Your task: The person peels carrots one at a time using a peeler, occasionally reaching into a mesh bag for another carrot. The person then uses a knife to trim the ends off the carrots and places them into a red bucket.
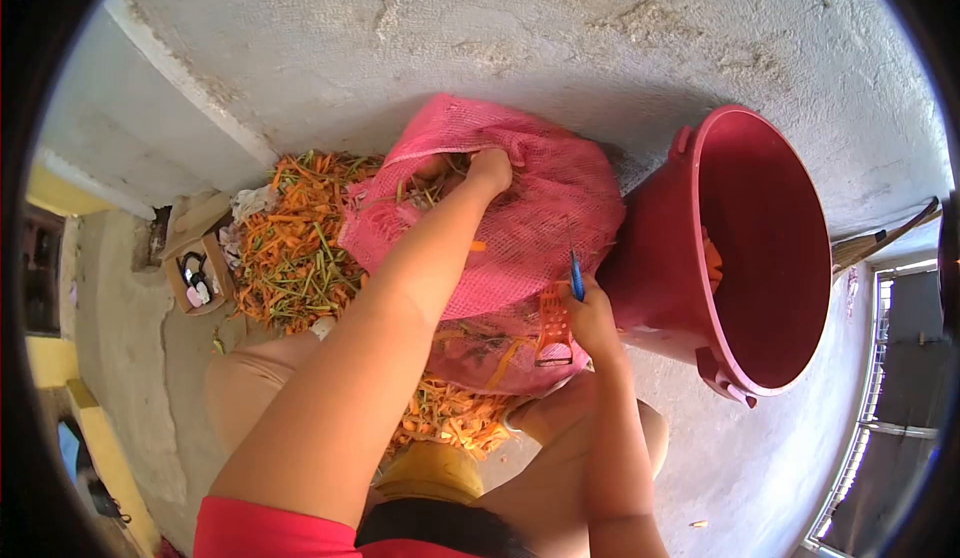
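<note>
Head view, looking straight down as I watch over the link: the left hand [490, 170] is pushed into the open mouth of a pink mesh sack [560, 198] lying on the concrete floor [600, 38] just ahead of the person's knees. Its fingers are buried in the mesh folds, so I cannot tell whether that grip is closed on anything or hanging loose. The right hand [592, 316] sits against the near right side of the sack. Its grip is wrapped tight round a blue-handled tool [576, 276], whose slim blue end points away from the body; I can't make out a blade.

A red bucket [770, 248] stands just right of the sack and touches it. Its mouth is turned toward the camera, and an orange piece [712, 263] lies against its inner wall. Left of the sack, a heap of orange and green peelings [295, 233] spreads over the floor, and more of the same shows at the sack's near edge. A small open cardboard box [200, 276] sits at the heap's left side. A wooden handle [890, 233] lies at the far right.
</note>
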`<state>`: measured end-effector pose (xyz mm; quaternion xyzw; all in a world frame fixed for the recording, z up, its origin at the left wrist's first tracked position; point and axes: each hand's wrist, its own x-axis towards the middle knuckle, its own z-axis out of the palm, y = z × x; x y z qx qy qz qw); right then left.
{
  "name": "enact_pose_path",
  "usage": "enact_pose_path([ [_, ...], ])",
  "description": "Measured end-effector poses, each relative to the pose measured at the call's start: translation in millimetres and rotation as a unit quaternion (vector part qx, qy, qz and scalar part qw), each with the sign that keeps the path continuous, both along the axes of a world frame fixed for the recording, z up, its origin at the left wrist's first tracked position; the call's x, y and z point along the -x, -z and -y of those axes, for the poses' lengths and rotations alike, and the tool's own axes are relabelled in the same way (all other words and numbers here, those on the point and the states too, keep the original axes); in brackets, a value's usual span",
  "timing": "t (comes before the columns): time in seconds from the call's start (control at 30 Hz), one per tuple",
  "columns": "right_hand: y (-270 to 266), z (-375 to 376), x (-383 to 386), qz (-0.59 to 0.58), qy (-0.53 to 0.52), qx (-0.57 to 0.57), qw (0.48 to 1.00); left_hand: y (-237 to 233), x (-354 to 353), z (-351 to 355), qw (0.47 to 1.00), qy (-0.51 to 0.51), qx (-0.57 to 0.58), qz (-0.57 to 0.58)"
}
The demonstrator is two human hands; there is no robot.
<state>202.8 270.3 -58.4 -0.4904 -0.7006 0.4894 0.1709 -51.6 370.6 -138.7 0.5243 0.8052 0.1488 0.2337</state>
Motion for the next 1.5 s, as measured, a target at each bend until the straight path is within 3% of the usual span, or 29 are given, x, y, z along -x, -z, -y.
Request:
enact_pose_path([
  [0.07, 4, -2, -2, 0.006, -0.003, 0.008, 1.000, 12, -4, -15, 0.999, -0.040, -0.010, 0.023],
  [0.17, 1, -4, -3, 0.018, -0.011, 0.034, 0.999, 25, -7, -24, 0.947, -0.255, -0.071, 0.180],
  [0.2, 4, -5, -4, 0.009, -0.011, 0.035, 0.999, 27, -6, -24, 0.943, -0.261, -0.047, 0.202],
  [0.3, 2, -6, -4, 0.034, -0.013, 0.034, 0.999, 32, -6, -32, 0.977, -0.169, -0.052, 0.121],
  [0.4, -4, -6, -2, 0.059, -0.016, 0.033, 0.998, 43, -8, -45, 0.995, -0.079, 0.031, 0.052],
  [0.6, -3, -9, -1, 0.042, -0.034, -0.005, 0.999, 52, -16, -50, 0.991, -0.110, -0.067, -0.041],
  [0.7, -7, -10, 1, 0.042, -0.023, 0.020, 0.999, 59, -14, -54, 0.930, -0.346, -0.088, 0.085],
  [0.77, -9, -11, 1, 0.049, -0.023, 0.021, 0.998, 54, 4, -53, 0.911, -0.324, -0.070, 0.246],
  [0.83, -9, -10, 2, 0.057, -0.030, 0.002, 0.998, 28, 15, -41, 0.868, -0.298, -0.072, 0.391],
  [0.93, -11, -8, 1, 0.050, -0.025, -0.017, 0.998, -57, 15, 7, 0.776, -0.257, -0.090, 0.569],
  [1.03, -16, -5, 2, 0.029, -0.005, -0.004, 1.000, -84, 21, 39, 0.790, -0.245, -0.182, 0.532],
  [1.07, -16, -4, 1, 0.022, -0.005, -0.014, 1.000, -100, 23, 54, 0.801, -0.236, -0.139, 0.533],
  [1.17, -18, 0, -2, 0.001, 0.006, -0.028, 1.000, -121, 24, 100, 0.801, -0.181, -0.262, 0.507],
  [1.2, -19, 2, -4, -0.006, 0.015, -0.019, 1.000, -143, 19, 120, 0.837, -0.139, -0.313, 0.427],
  [1.4, -19, 18, -12, 0.006, -0.004, -0.112, 0.994, -234, 25, 220, 0.769, -0.030, -0.516, 0.376],
  [1.5, -16, 33, -11, -0.002, 0.015, -0.080, 0.997, -260, 16, 261, 0.690, -0.004, -0.582, 0.432],
])
